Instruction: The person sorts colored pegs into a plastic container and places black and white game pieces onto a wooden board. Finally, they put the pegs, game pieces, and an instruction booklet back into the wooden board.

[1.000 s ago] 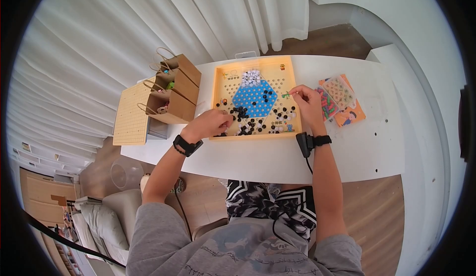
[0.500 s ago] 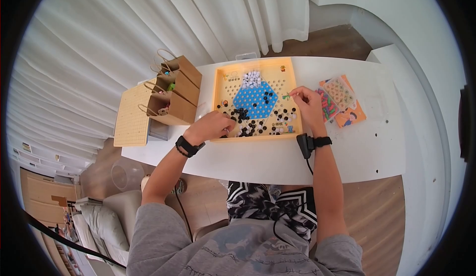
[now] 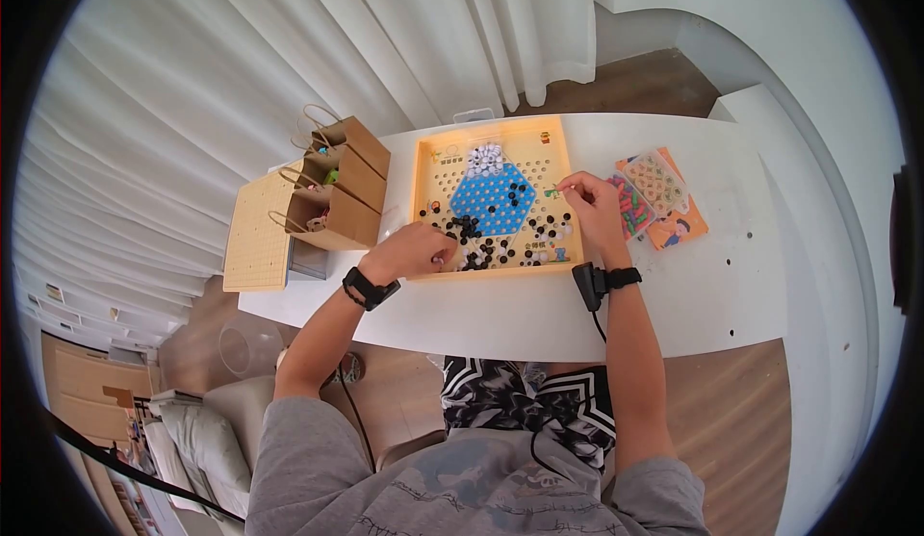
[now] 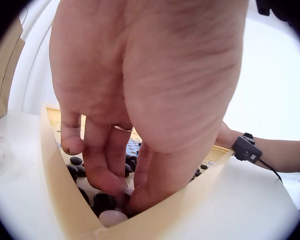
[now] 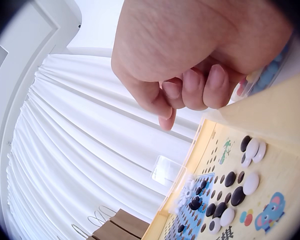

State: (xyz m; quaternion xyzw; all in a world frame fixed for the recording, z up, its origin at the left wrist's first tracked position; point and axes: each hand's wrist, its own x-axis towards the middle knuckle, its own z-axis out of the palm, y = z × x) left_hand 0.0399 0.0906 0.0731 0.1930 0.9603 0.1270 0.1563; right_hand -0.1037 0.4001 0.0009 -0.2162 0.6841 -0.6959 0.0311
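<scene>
A shallow yellow game box (image 3: 415, 175) with a blue hexagonal grid (image 3: 491, 211) on its floor stands before me. Black stones (image 3: 464, 227) and white stones (image 5: 251, 183) lie scattered in its near half. My left hand (image 3: 412, 249) reaches down into the near left corner, where thumb and fingers pinch a small white stone (image 4: 127, 191). Right under those fingertips are a black stone (image 4: 104, 201) and another white stone (image 4: 113, 217). Over the box's right wall hovers my right hand (image 3: 595, 211), fingers loosely curled, with nothing visible in them.
Several brown paper bags (image 3: 354, 211) stand left of the box, beside a wooden grid board (image 3: 258, 233). A clear case of colored pegs (image 3: 632, 211) lies on an orange booklet (image 3: 688, 226) at the right. White beads (image 3: 484, 159) are heaped at the box's far side.
My left hand has stayed at the near left corner, with small shifts of its fingers. The right hand holds its place; the head view has tilted slightly.
</scene>
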